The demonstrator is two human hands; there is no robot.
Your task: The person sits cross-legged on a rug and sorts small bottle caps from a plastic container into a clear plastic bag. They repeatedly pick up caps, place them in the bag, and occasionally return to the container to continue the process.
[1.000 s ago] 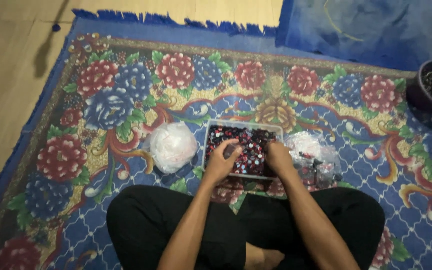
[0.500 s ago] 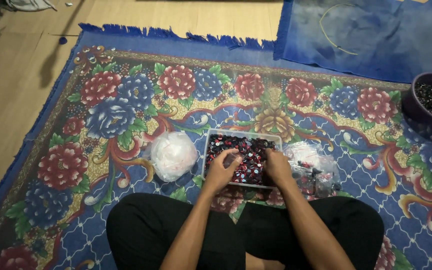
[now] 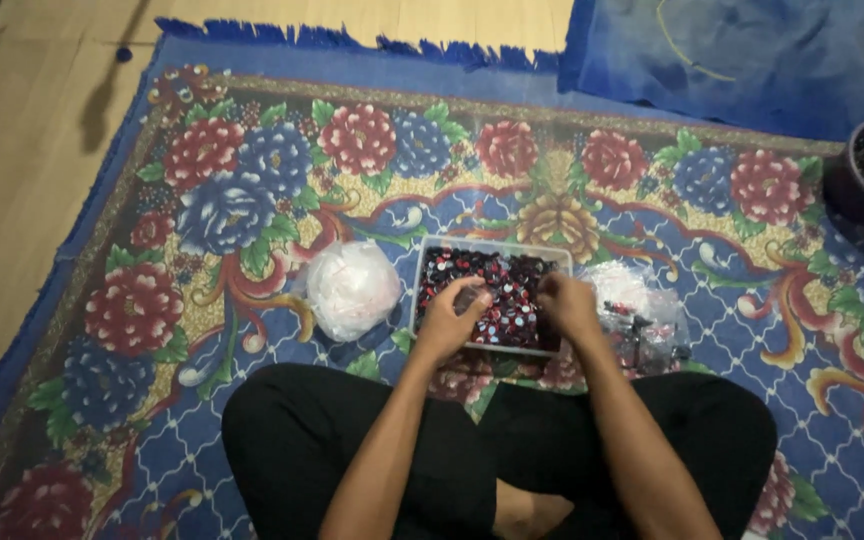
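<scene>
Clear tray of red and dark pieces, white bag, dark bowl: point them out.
clear tray (image 3: 492,245): head view, far rim.
white bag (image 3: 352,288): head view, middle of bag.
dark bowl (image 3: 845,205): head view, outer wall.

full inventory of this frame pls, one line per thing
tray: 1, clear rectangular, on the rug in front of the person
small pieces: many, red and dark, filling the tray
white plastic bag: 1, left of the tray
clear plastic bags: a few, bunched right of the tray
dark bowl: 1, far right, holds dark pieces
floral rug: 1, blue, red, gold
blue cloth: 1, top right
wooden floor: left
left hand: over the tray
right hand: over the tray
</scene>
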